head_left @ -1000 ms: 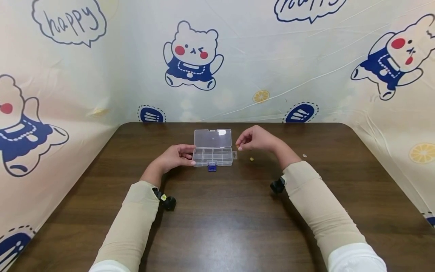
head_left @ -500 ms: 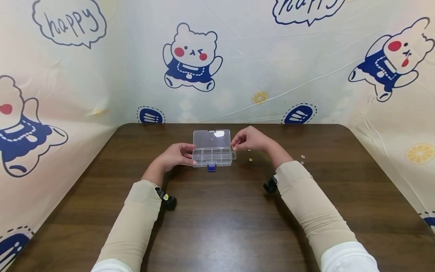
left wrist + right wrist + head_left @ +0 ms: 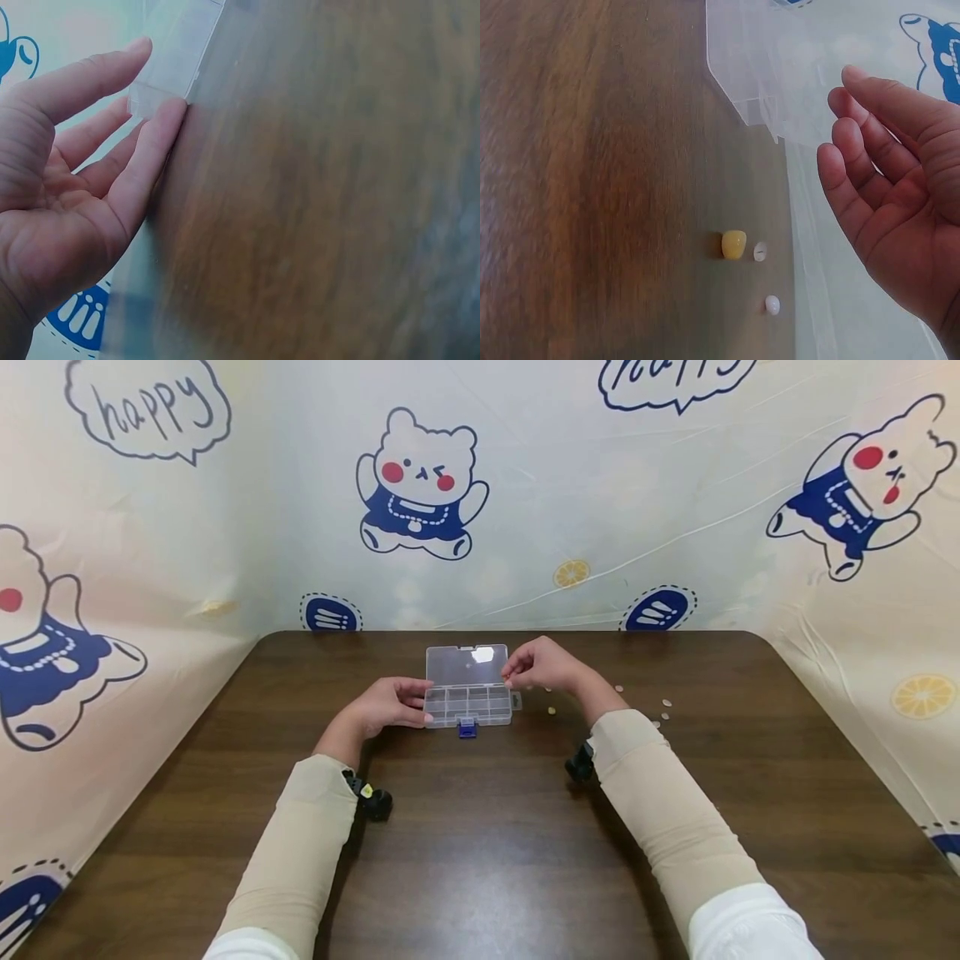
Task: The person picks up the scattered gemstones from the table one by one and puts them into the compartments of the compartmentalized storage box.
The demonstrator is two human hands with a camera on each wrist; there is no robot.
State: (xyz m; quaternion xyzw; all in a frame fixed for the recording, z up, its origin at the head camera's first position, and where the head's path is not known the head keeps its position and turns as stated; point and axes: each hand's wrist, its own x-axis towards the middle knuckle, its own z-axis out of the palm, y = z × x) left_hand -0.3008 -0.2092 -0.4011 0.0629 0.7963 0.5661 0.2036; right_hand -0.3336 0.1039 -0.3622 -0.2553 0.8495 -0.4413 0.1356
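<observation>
A clear plastic compartment box [image 3: 467, 704] lies on the table with its lid [image 3: 457, 666] raised at the back and a blue latch [image 3: 467, 727] at the front. My left hand [image 3: 388, 701] grips the box's left end between thumb and fingers. Over the box's right rear corner, by the hinge, my right hand [image 3: 542, 665] pinches thumb against index finger. A small yellow-orange bead showed at those fingertips earlier; now the fingers mostly hide it. Below the right hand, a glossy yellow bead [image 3: 733, 244] and a pale bead [image 3: 760, 251] lie on the table.
Several small pale pieces [image 3: 667, 702] are scattered to the right, near the right forearm. A hanging tab [image 3: 517, 701] sticks out from the box's right end. The brown table [image 3: 480, 827] meets a printed cloth backdrop [image 3: 525, 510] behind.
My right hand has moved left, from beside the box to over its right rear corner. Pale pieces near the right forearm have come into view. The left hand stays on the box.
</observation>
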